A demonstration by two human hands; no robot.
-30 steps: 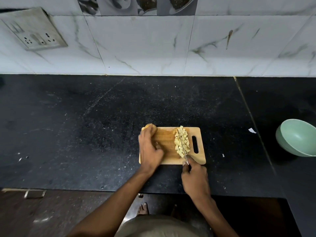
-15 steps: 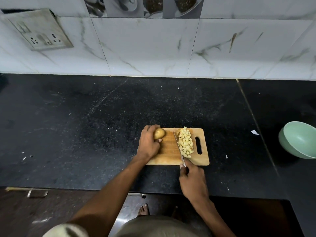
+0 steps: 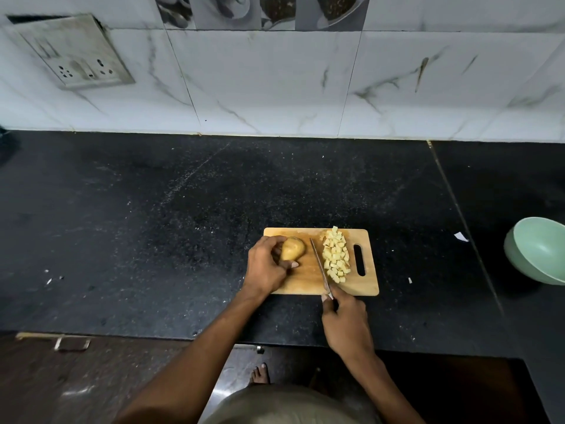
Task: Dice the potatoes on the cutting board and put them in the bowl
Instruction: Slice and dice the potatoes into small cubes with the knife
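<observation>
Since 1 s ago my left hand (image 3: 265,265) has uncovered a whole potato (image 3: 293,248) and now grips it on the cutting board's (image 3: 305,283) left half; knife (image 3: 320,264) has come off the diced pile and lies w/ blade angled across mid-board; my right hand (image 3: 345,322) clenches its handle at the near edge; diced potato (image 3: 335,255) heaped right of the blade, just beside the board's slot; green bowl (image 3: 538,250) well apart at far right on black counter (image 3: 153,224); wall socket (image 3: 73,52) up left.
</observation>
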